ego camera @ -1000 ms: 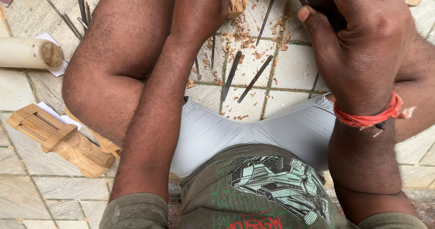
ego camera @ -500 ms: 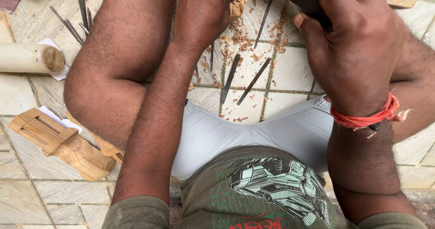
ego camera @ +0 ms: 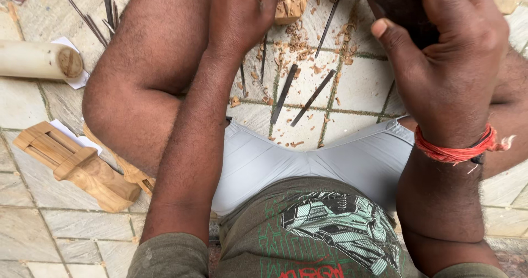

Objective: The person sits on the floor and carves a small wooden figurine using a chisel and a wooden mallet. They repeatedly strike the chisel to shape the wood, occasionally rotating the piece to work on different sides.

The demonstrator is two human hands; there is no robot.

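My left hand [ego camera: 242, 14] is closed around a small pale wooden carving [ego camera: 290, 2] near the top edge, with what looks like a thin chisel against it. Higher at the right, my right hand [ego camera: 445, 52] grips a dark rounded block, likely a mallet [ego camera: 399, 6], most of it hidden by my fingers. A red thread band [ego camera: 454, 149] circles that wrist. Wood chips [ego camera: 300, 41] lie on the tiled floor [ego camera: 357, 85] under the carving. I sit on the floor with knees spread.
Several thin metal chisels [ego camera: 283, 94] lie between my legs. More thin tools [ego camera: 102, 14] lie at the top left. A pale wooden cylinder [ego camera: 38, 61] rests at the left edge. A carved wooden piece [ego camera: 77, 165] lies by my left knee.
The view has shifted down slightly, so the carving and both hands sit lower in frame. My right hand with the dark block has lifted slightly toward the top right.
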